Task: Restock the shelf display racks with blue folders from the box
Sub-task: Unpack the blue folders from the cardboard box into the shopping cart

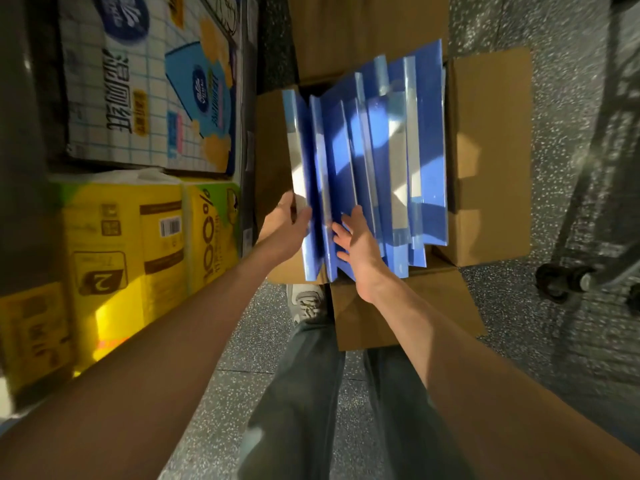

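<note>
Standing on edge and fanned apart, the blue folders (pixel 374 161) sat in the open cardboard box (pixel 491 161), flaps splayed, on the speckled floor (pixel 519 323). Clear glossy sleeves on the covers caught the light. My read: thin stiff plastic, light one at a time, a fair weight as a bunch, and slick enough to slide past each other and fan out. I judged the best hold to be a squeeze across the near bottom corners with the pack pressed tight, not on the shiny faces.

My left hand (pixel 289 220) had the near edge of the leftmost folder (pixel 299 150), thumb and fingers (pixel 304 214) curled round it. My right hand (pixel 358 244) was flat, its fingers (pixel 341 233) straight and spread, pushed in among the middle folders and gripping nothing.

One shoe (pixel 306 303) showed just beside the box's near flap. To my left, yellow packs (pixel 121 254) and a printed carton (pixel 149 91) sat on shelving. To my right, a trolley wheel (pixel 561 282). No display rack was in view.
</note>
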Demonstrator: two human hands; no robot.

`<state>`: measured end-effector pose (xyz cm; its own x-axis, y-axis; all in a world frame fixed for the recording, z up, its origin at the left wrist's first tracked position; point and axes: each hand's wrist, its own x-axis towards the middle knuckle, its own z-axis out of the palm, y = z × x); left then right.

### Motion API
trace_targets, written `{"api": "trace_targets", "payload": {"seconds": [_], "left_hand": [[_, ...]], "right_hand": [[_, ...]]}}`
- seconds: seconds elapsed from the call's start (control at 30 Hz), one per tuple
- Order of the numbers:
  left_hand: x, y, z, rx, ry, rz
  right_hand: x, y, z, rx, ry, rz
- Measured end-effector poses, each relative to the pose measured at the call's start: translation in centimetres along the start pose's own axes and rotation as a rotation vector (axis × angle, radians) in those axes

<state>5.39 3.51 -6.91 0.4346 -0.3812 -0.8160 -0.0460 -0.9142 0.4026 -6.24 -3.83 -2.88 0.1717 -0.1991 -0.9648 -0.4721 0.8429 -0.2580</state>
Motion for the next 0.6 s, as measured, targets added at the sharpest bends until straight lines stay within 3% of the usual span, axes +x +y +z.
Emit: {"api": "trace_targets", "payload": {"seconds": [0.2, 0.6], "left_hand": [[0.1, 1.0, 0.8, -0.142, 0.019, -0.049], [2.4, 3.1, 2.1, 0.085, 0.135, -0.112]], "right_hand": [[0.5, 0.2, 0.9, 0.072, 0.017, 0.025], [0.5, 1.2, -0.7, 0.082, -0.012, 0.011]]}}
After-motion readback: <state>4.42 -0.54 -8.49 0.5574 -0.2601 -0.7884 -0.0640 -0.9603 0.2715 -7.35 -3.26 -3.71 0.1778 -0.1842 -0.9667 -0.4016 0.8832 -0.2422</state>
